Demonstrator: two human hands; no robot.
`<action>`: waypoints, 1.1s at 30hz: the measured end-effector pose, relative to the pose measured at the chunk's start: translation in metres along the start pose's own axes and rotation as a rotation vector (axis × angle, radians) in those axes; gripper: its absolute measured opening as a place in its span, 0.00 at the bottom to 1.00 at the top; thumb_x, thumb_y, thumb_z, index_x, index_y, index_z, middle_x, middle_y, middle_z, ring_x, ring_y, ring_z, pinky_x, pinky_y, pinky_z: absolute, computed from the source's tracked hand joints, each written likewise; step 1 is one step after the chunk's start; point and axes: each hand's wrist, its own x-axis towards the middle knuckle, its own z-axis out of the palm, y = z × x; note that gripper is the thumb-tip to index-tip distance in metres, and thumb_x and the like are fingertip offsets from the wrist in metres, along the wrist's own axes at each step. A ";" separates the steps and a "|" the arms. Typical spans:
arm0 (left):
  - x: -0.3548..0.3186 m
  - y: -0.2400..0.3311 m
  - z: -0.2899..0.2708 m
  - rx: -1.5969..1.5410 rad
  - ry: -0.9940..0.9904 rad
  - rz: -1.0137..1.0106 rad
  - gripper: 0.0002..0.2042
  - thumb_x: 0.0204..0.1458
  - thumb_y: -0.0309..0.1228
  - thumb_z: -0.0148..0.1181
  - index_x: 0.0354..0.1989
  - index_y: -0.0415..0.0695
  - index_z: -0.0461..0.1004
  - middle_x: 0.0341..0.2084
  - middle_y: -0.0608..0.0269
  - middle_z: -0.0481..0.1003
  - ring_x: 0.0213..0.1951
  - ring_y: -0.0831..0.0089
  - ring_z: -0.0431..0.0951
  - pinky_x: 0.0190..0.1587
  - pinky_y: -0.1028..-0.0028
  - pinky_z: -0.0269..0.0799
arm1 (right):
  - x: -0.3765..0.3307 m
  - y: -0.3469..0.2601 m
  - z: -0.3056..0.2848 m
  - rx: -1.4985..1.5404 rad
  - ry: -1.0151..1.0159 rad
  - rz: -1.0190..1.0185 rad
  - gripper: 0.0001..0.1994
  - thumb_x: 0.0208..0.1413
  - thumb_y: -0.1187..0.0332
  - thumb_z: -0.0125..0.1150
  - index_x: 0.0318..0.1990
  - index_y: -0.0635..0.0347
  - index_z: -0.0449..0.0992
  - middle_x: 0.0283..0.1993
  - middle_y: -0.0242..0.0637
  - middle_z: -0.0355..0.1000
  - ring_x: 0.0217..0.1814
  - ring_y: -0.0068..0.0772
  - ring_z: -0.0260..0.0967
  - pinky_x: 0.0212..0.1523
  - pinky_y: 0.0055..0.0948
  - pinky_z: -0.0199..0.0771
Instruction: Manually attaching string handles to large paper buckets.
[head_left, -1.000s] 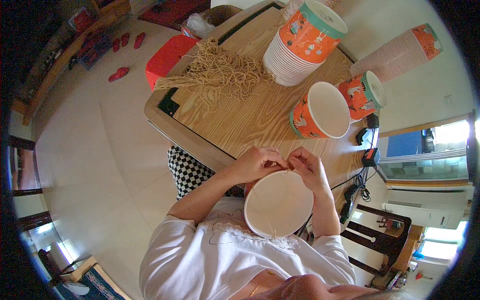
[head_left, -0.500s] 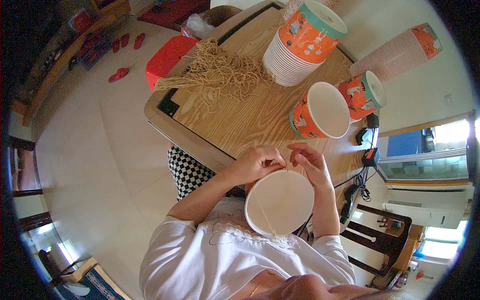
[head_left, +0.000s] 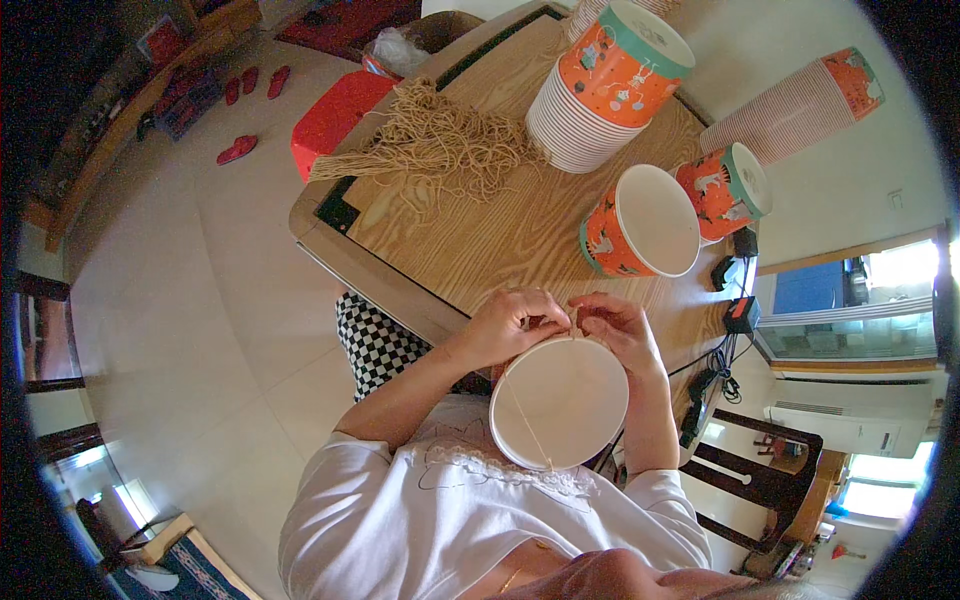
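Note:
A paper bucket (head_left: 575, 400) rests against my lap and chest, its white round mouth turned up toward me. A thin tan string (head_left: 524, 415) is fixed at the rim's near side and crosses the mouth toward the left rim. At the far rim my left hand (head_left: 518, 322) is closed in a pinch on the string. My right hand (head_left: 622, 332) faces it, thumb and fingertips pinched on the string just above the rim. The exact knot or hole between the fingertips is too small to make out.
On the wooden table (head_left: 430, 255) lies a heap of tan strings (head_left: 440, 140). Beyond stand a stack of paper buckets (head_left: 590, 115), an upright orange bucket (head_left: 612, 240) and an upturned one (head_left: 715, 195). Black cables (head_left: 718, 370) lie at the right edge. A red stool (head_left: 330, 120) stands left.
My right hand's fingers have closed in from slightly apart to a pinch beside the left fingertips. The bucket and the left hand have barely moved.

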 end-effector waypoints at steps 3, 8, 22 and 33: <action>0.001 0.000 -0.001 0.044 -0.011 0.020 0.05 0.42 0.24 0.61 0.29 0.42 0.75 0.25 0.61 0.75 0.30 0.68 0.75 0.34 0.72 0.70 | -0.001 -0.004 0.003 0.025 0.007 -0.002 0.12 0.48 0.74 0.58 0.42 0.65 0.73 0.32 0.29 0.70 0.34 0.17 0.65 0.35 0.17 0.64; 0.001 -0.002 -0.001 0.081 -0.048 0.023 0.04 0.43 0.26 0.61 0.29 0.43 0.75 0.25 0.60 0.75 0.30 0.67 0.75 0.33 0.70 0.70 | 0.006 -0.002 0.005 -0.101 0.055 -0.103 0.06 0.48 0.78 0.58 0.35 0.65 0.74 0.31 0.30 0.69 0.34 0.18 0.65 0.36 0.17 0.64; 0.007 -0.004 -0.006 0.382 -0.180 0.120 0.05 0.44 0.31 0.58 0.29 0.47 0.75 0.26 0.62 0.73 0.30 0.65 0.74 0.32 0.68 0.70 | 0.002 -0.017 0.011 -0.634 0.084 -0.281 0.05 0.47 0.71 0.59 0.29 0.63 0.73 0.27 0.38 0.70 0.31 0.36 0.69 0.32 0.29 0.68; 0.007 0.008 -0.012 0.052 -0.170 -0.071 0.06 0.47 0.31 0.59 0.29 0.43 0.74 0.22 0.66 0.73 0.23 0.78 0.71 0.25 0.77 0.65 | -0.015 -0.029 0.017 -0.731 0.071 -0.263 0.05 0.48 0.73 0.58 0.28 0.64 0.70 0.26 0.36 0.68 0.28 0.32 0.67 0.31 0.28 0.66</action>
